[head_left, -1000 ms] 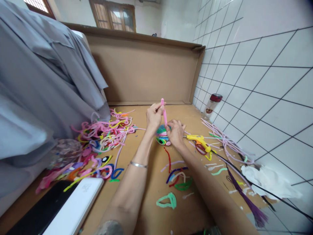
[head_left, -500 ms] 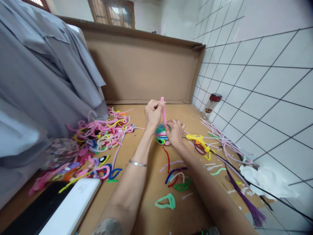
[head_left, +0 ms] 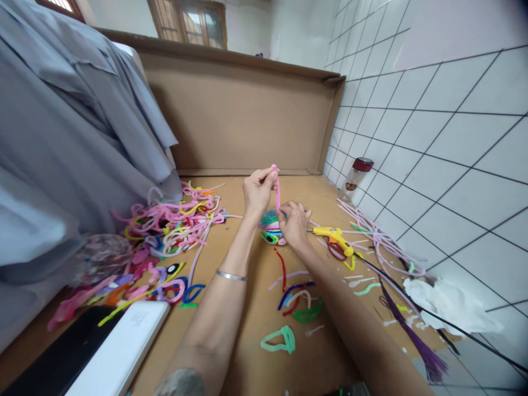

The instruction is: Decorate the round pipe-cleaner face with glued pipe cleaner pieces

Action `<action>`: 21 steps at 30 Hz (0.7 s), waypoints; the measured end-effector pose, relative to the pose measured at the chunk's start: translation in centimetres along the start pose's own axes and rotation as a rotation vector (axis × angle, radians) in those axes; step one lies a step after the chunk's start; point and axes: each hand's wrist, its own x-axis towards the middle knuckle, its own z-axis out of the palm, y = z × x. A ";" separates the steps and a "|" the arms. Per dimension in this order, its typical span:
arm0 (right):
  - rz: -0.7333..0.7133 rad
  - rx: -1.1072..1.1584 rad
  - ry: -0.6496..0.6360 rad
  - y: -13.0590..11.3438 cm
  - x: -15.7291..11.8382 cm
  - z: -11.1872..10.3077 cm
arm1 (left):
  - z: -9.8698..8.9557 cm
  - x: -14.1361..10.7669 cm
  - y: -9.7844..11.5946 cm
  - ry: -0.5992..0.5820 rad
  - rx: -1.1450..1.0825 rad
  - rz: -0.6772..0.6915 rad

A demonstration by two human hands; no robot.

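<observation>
A pink pipe cleaner point(head_left: 278, 193) stands roughly upright between my two hands. My left hand point(head_left: 259, 191) pinches its top end between thumb and fingers. Lower down, my right hand point(head_left: 294, 222) is closed at the strip's bottom end, right beside a colourful craft piece point(head_left: 270, 237) made of pipe cleaners in green, pink and blue, with a black, eye-like spot. Part of that piece is hidden behind my right hand. Just right of this hand lies a yellow glue gun point(head_left: 333, 236), its nozzle pointing left.
Tangled pipe cleaners point(head_left: 177, 220) are heaped at the left, near a grey cloth point(head_left: 103, 121) and a white box-like object point(head_left: 124, 346). A green pipe-cleaner loop point(head_left: 290, 339) lies in front. Along the tiled wall are a red-lidded bottle point(head_left: 355, 179), white tissue point(head_left: 449, 305) and a black cord point(head_left: 437, 319).
Both hands stay almost in place. The pink pipe cleaner between them looks slightly more bent than before, and the left hand has shifted a touch.
</observation>
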 end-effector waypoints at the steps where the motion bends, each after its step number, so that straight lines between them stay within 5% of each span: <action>1: 0.002 0.000 -0.002 0.0 0.0 0.0 | -0.1 0.1 0.0 -0.006 -0.007 -0.003; 9: 0.007 0.021 -0.008 0.1 0.0 0.0 | -0.8 0.2 1.3 -0.012 0.043 0.041; 13: -0.006 0.023 0.007 0.2 0.0 0.2 | 0.0 0.3 1.5 0.090 0.127 0.074; 21: 0.015 0.056 0.010 0.2 0.1 0.2 | 1.1 0.6 1.0 0.105 0.060 0.050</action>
